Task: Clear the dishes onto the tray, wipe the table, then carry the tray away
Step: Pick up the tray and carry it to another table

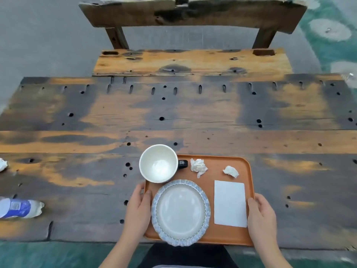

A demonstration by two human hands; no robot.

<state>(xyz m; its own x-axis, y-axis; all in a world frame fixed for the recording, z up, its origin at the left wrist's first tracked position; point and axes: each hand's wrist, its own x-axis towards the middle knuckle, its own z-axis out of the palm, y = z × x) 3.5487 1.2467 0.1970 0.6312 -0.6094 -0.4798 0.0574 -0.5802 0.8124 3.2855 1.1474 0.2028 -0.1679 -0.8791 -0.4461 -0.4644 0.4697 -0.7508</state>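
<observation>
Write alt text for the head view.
Left hand and right hand grip the sides of an orange tray on a weathered wooden table; it holds a plate, cup, flat napkin and crumpled tissues.

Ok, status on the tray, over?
Left hand and right hand grip the tray by its side rims. Cup, plate, napkins aboard. Bottle lies on the table, far left, clear of the tray.

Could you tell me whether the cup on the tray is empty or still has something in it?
Empty: the upright cup shows a bare white bottom, with no liquid visible.
</observation>
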